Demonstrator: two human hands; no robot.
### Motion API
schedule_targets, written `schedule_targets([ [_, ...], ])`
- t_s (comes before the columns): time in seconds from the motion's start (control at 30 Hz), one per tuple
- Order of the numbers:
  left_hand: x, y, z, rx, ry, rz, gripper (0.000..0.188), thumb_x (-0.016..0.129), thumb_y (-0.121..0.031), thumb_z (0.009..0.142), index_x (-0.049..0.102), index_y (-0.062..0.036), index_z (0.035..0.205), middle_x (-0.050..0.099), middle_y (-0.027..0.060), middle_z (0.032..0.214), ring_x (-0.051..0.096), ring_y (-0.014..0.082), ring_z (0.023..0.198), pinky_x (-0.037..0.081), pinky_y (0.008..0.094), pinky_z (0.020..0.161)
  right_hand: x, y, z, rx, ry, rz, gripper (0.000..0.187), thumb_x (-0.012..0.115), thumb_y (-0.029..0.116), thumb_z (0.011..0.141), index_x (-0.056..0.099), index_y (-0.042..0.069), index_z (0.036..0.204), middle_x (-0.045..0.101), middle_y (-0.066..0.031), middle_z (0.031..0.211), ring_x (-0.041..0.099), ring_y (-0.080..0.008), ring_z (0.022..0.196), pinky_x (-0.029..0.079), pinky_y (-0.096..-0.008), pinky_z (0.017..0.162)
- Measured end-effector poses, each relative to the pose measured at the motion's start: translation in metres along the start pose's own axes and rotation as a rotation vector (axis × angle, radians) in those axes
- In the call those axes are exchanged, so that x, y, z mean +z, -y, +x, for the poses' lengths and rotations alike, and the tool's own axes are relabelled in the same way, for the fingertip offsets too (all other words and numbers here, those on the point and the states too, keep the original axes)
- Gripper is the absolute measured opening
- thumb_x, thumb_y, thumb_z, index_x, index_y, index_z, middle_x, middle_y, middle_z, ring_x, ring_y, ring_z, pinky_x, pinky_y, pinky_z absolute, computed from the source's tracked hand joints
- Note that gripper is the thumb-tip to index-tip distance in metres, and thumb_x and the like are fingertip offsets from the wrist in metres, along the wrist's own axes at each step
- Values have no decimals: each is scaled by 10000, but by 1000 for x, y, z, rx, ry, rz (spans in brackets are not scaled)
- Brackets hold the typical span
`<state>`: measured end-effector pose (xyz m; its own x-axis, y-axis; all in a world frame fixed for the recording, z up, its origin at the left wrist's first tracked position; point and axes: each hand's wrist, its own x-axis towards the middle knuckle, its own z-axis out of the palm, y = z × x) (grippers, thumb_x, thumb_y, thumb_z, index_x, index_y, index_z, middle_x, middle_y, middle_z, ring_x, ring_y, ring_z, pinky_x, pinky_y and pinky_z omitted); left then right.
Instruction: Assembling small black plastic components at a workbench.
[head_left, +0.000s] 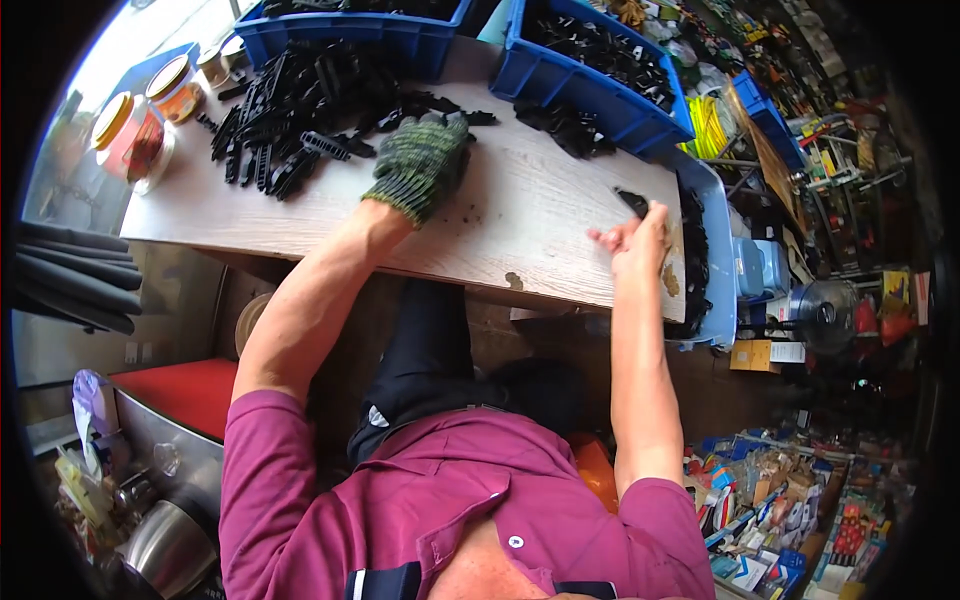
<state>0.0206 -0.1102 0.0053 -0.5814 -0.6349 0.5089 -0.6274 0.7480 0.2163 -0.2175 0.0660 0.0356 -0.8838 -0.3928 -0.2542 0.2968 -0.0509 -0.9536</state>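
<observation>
My left hand (420, 165), in a green-grey knitted glove, is curled over the tabletop at the right side of a heap of black plastic parts (300, 105). Its fingertips face away from me, so whatever they grip is hidden; a slim black piece (482, 118) lies just beyond them. Near the table's right end, my bare right hand (635, 240) pinches a small black plastic part (632, 203) between thumb and forefinger, the other fingers loosely bent. Many of the heaped parts are narrow strips with slots or ridges.
Two blue crates (350, 40) (590, 75) of black parts stand along the far side of the pale wooden table (540, 225). A light-blue bin (715, 250) adjoins its right end. Lidded jars (130, 135) stand at the far left. A smaller black pile (570, 130) lies before the right crate.
</observation>
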Motion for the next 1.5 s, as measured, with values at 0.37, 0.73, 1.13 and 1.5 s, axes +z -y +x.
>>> schedule_targets([
  [0.37,-10,-15,-27,156,122,-17,358,636,-202,869,638,-99,1212,655,162,998,611,356,953,523,482,745,-16,8,78,-93,-52,-230,330,711,285,887,601,39,1078,419,-49,561,497,-183,450,597,-465,494],
  [0.73,-13,-19,-23,287,161,-176,418,671,-127,772,658,-86,1188,619,126,1073,588,333,1001,505,463,809,42,6,93,-225,113,-652,451,702,151,823,634,40,1255,670,-134,843,533,-154,445,503,-320,379],
  [1.13,-8,-19,-23,214,83,-314,412,615,-68,799,631,-98,1210,635,144,1130,621,349,983,511,458,835,48,11,101,-309,238,-975,259,716,189,814,738,50,1032,688,-77,777,554,-146,448,497,-304,388],
  [1.5,-6,-15,-21,225,63,-330,413,619,-41,795,627,-99,1204,655,139,1124,621,352,1001,514,454,842,22,6,92,-84,318,-636,351,767,294,838,659,26,1038,504,8,606,449,-77,407,488,-284,385],
])
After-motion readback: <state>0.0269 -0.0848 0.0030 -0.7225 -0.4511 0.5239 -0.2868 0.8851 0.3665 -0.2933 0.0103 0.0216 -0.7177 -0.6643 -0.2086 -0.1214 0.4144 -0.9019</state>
